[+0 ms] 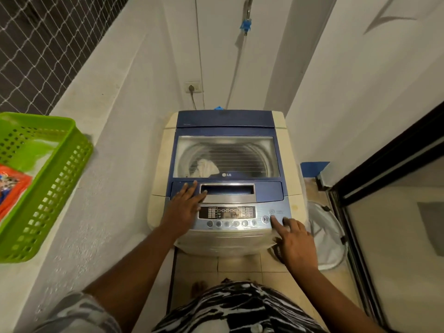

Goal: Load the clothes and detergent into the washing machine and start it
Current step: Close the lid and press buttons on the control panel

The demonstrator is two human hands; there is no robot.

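A cream and blue top-loading washing machine (288, 145) stands in front of me with its glass lid (225, 155) down. Through the glass I see white clothes (205, 167) in the drum. My left hand (183, 207) lies flat, fingers spread, on the lid's front left beside the handle recess. My right hand (292, 239) has its index finger stretched out, its tip on the control panel (228, 216) at the right end, just below the power button (272, 211) and beside the start/pause button (265, 219). An orange detergent packet (12, 188) lies in the green basket.
A green plastic basket (48, 195) sits on the white ledge to the left. A white mesh laundry bag (326, 239) lies on the floor right of the machine, next to a dark sliding door frame (360, 248). Wall socket (193, 87) and hose behind.
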